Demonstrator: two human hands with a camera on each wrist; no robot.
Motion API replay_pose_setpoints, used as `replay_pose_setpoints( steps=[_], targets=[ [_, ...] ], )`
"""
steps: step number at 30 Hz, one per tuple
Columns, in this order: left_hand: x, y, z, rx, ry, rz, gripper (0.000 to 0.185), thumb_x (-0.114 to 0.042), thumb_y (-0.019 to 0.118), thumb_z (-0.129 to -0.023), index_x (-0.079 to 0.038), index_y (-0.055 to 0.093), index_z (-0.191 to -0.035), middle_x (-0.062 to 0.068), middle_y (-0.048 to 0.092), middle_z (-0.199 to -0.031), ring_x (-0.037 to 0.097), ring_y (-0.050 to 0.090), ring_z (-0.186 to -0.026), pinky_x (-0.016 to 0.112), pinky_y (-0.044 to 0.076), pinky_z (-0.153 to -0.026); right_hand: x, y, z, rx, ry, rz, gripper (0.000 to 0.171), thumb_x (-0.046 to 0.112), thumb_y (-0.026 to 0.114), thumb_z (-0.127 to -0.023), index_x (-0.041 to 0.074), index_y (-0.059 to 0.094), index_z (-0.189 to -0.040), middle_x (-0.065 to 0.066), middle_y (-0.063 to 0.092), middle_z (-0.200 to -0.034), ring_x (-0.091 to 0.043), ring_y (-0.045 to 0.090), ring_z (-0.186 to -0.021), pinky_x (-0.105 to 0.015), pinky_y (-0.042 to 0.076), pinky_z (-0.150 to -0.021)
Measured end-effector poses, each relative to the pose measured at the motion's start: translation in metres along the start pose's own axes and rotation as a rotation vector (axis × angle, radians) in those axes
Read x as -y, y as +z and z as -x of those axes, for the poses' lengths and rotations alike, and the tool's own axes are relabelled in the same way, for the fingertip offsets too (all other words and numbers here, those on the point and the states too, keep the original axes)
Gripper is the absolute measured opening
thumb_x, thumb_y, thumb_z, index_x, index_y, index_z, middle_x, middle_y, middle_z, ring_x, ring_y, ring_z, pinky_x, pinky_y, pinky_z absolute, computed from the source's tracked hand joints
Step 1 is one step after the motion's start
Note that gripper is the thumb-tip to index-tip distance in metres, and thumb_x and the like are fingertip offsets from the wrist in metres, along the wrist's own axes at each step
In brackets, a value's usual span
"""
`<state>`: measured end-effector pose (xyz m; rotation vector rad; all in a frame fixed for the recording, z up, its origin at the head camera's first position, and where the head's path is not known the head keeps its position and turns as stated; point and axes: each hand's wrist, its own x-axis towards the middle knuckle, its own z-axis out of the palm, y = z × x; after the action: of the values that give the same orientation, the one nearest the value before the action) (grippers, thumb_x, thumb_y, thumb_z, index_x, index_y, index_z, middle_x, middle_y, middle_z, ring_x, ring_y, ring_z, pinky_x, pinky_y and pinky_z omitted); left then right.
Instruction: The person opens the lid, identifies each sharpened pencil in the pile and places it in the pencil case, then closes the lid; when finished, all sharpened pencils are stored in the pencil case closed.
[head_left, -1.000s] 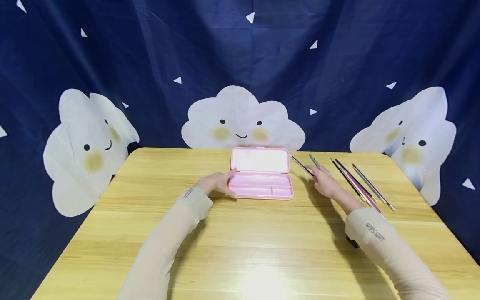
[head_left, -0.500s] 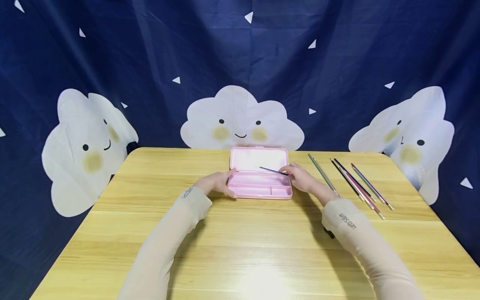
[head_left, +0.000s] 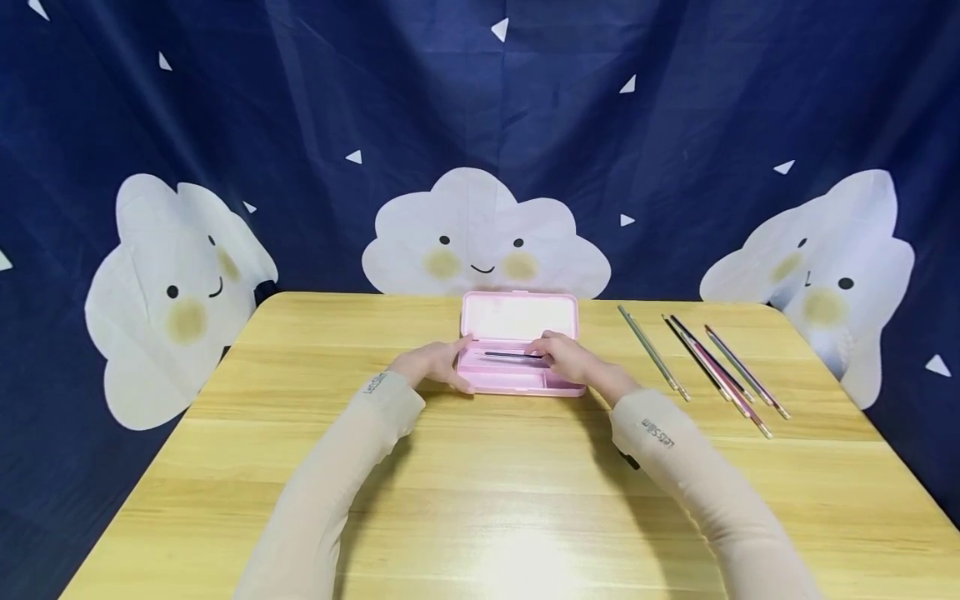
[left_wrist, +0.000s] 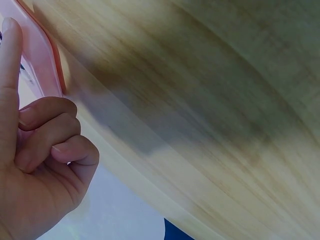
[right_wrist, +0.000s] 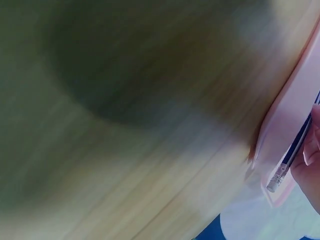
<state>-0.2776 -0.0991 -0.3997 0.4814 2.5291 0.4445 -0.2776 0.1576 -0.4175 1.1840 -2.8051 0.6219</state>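
An opened pink pencil case (head_left: 510,391) lies near the table's back edge, its lid folded back and its tray split into compartments. The left hand (head_left: 431,364) grips the case's left end, one finger stretched along it and the others curled in the left wrist view. Over the long rear compartment, the right hand (head_left: 572,360) pinches a dark pencil (head_left: 512,356), held level and roughly along the case's length. The right wrist view shows this pencil's eraser end (right_wrist: 276,181) sticking out past the fingers above the pink case.
Right of the case, green pencils (head_left: 648,346) lie side by side on the wooden table (head_left: 480,475). Farther right is a loose group of several dark, pink and purple pencils (head_left: 712,367). A dark blue curtain (head_left: 660,150) with cloud faces hangs behind the table.
The right hand has carried the dark pencil leftward from beside the green pencils, across the case's right end and over the rear compartment. The left hand has stayed at the case's left end.
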Motion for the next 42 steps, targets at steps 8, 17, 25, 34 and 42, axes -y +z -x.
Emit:
replay_pose_setpoints(
  steps=[8, 17, 25, 34, 42],
  targets=[
    [0.0, 0.0, -0.001, -0.003, 0.013, -0.006, 0.107, -0.046, 0.074, -0.071, -0.017, 0.005, -0.148, 0.021, 0.028, -0.145, 0.031, 0.03, -0.132, 0.04, 0.024, -0.109, 0.006, 0.003, -0.007, 0.057, 0.018, 0.018, 0.029, -0.015, 0.051, -0.079, -0.001, 0.066, -0.099, -0.011, 0.061, -0.088, -0.025, 0.057, -0.086, -0.036, 0.047, -0.084],
    [0.0, 0.001, 0.0, -0.007, 0.003, -0.013, 0.108, -0.047, 0.074, -0.071, -0.018, 0.004, -0.148, 0.021, 0.029, -0.145, 0.031, 0.031, -0.131, 0.04, 0.025, -0.108, 0.01, 0.001, -0.011, 0.083, 0.018, 0.012, 0.03, -0.015, 0.05, -0.079, 0.0, 0.066, -0.099, -0.01, 0.058, -0.082, -0.021, 0.054, -0.078, -0.035, 0.047, -0.079],
    [0.001, 0.001, 0.0, -0.007, 0.001, -0.009, 0.108, -0.047, 0.074, -0.071, -0.019, 0.004, -0.148, 0.019, 0.029, -0.145, 0.031, 0.031, -0.131, 0.04, 0.026, -0.108, 0.009, 0.004, -0.012, 0.129, 0.092, -0.004, 0.03, -0.01, 0.048, -0.084, 0.005, 0.068, -0.101, -0.006, 0.056, -0.08, -0.019, 0.052, -0.076, -0.032, 0.047, -0.073],
    [-0.002, -0.001, 0.001, 0.001, -0.005, -0.008, 0.108, -0.046, 0.074, -0.071, -0.019, 0.004, -0.148, 0.019, 0.028, -0.146, 0.031, 0.03, -0.132, 0.04, 0.025, -0.108, 0.003, 0.004, -0.008, 0.106, 0.063, -0.103, 0.031, -0.013, 0.047, -0.081, 0.001, 0.069, -0.098, -0.008, 0.059, -0.079, -0.02, 0.053, -0.076, -0.031, 0.046, -0.073],
    [-0.002, -0.001, 0.001, 0.0, -0.002, 0.0, 0.108, -0.046, 0.074, -0.071, -0.019, 0.005, -0.148, 0.02, 0.028, -0.145, 0.032, 0.03, -0.132, 0.042, 0.024, -0.109, -0.001, -0.003, 0.007, -0.027, 0.041, -0.153, 0.023, -0.012, 0.052, -0.081, -0.008, 0.065, -0.099, -0.015, 0.061, -0.083, -0.023, 0.053, -0.076, -0.035, 0.048, -0.073]
  ],
)
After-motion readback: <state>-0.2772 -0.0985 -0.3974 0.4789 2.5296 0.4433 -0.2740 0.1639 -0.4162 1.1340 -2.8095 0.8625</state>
